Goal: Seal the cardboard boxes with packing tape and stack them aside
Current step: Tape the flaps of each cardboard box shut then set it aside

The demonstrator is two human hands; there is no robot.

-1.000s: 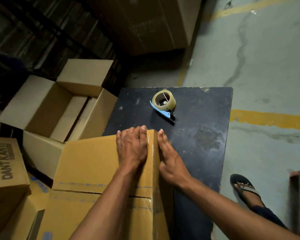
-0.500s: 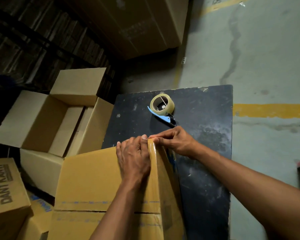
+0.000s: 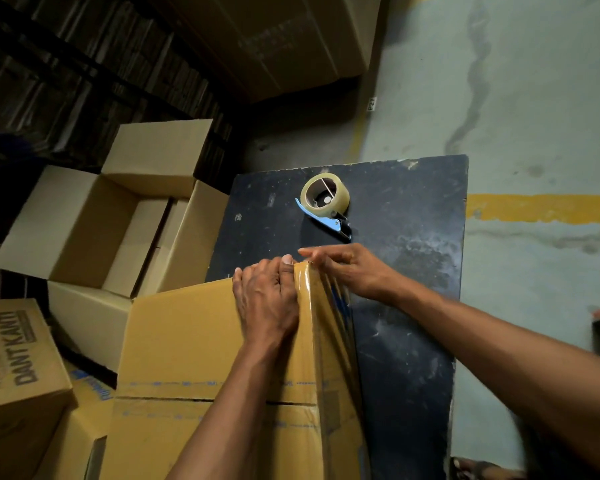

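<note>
On the dark worktop (image 3: 413, 306), cardboard box (image 3: 194, 341) stands at near-left edge. Left hand (image 3: 267, 299) lies flat, fingers together, pressing its taped top corner. Right hand (image 3: 347, 268) pinches the tape strip (image 3: 307, 289) there. Tape dispenser (image 3: 326, 202) lies just beyond.

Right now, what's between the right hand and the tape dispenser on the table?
Nothing: in the head view only bare black table top lies between the right hand and the tape dispenser.

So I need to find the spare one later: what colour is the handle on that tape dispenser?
Light blue handle on the tape dispenser, seen best in the head view.
</note>
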